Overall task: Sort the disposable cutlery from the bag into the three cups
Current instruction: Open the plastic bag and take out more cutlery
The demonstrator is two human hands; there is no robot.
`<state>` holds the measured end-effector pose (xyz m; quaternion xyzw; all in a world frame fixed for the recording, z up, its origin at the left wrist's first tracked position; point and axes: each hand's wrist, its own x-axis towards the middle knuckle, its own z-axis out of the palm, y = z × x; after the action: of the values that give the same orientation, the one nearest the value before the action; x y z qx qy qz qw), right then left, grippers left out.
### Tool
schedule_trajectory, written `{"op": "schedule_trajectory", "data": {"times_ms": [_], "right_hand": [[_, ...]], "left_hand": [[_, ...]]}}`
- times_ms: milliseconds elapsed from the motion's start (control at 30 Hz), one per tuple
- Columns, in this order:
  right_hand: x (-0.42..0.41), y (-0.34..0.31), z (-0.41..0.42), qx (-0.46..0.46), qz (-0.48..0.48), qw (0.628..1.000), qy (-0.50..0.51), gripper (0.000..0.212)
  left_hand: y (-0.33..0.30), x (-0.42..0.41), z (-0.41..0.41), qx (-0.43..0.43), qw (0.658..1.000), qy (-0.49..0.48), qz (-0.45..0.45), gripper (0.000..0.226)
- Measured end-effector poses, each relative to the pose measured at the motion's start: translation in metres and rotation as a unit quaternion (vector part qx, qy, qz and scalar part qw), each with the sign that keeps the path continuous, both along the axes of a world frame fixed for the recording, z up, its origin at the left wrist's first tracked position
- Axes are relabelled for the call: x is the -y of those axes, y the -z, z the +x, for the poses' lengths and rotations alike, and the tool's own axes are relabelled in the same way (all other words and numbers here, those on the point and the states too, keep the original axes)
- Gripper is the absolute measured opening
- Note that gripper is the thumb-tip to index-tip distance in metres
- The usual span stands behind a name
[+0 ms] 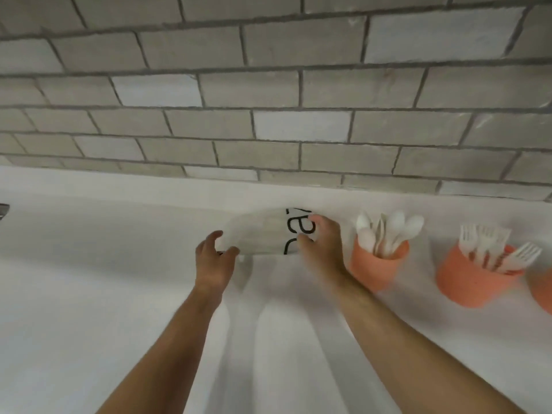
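Note:
A clear plastic bag (260, 234) with black lettering lies flat on the white counter near the wall. My left hand (213, 258) pinches its left edge between thumb and fingers. My right hand (321, 243) grips the bag's right end over the lettering. To the right stands an orange cup (373, 270) full of white spoons (388, 231). Further right, a second orange cup (466, 282) holds white forks (495, 249). Only the edge of a third orange cup (542, 291) shows at the frame's right border; its contents are hidden.
A grey brick-tile wall (268, 100) rises directly behind the white counter (104, 279). A small metal object (3, 210) pokes in at the far left edge.

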<state>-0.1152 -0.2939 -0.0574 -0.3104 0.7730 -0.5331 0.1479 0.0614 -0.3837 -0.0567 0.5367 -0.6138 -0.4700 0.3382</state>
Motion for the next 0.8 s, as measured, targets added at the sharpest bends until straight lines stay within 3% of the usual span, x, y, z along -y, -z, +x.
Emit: {"op": "schedule_trajectory", "data": {"times_ms": [133,233,333,433,567,667,800], "right_hand": [[0.044,0.005,-0.029,0.094,0.075,0.988,0.101,0.069],[0.058,0.014,-0.041,0.194,0.118,0.972,0.064,0.081],[0.057,0.027,-0.045,0.159,0.160,0.973,0.049,0.074],[0.045,0.031,-0.040,0.177,0.143,0.973,0.038,0.063],[0.014,0.022,-0.017,0.189,0.171,0.966,-0.034,0.062],[-0.021,0.019,0.005,0.166,0.162,0.971,-0.064,0.049],[-0.079,0.018,0.023,0.168,0.078,0.975,-0.121,0.052]], "left_hand": [[0.007,0.042,0.000,-0.055,0.992,0.055,0.103,0.069],[0.010,0.055,-0.007,-0.062,0.982,0.100,0.145,0.074],[0.010,0.067,-0.011,-0.013,0.987,0.097,0.131,0.081],[0.010,0.075,-0.006,0.066,0.985,0.089,0.130,0.086],[0.013,0.068,0.018,0.125,0.965,0.156,0.170,0.063],[0.008,0.043,0.034,0.104,0.964,0.171,0.177,0.052],[0.012,-0.003,0.049,0.045,0.971,0.179,0.153,0.067]]}}
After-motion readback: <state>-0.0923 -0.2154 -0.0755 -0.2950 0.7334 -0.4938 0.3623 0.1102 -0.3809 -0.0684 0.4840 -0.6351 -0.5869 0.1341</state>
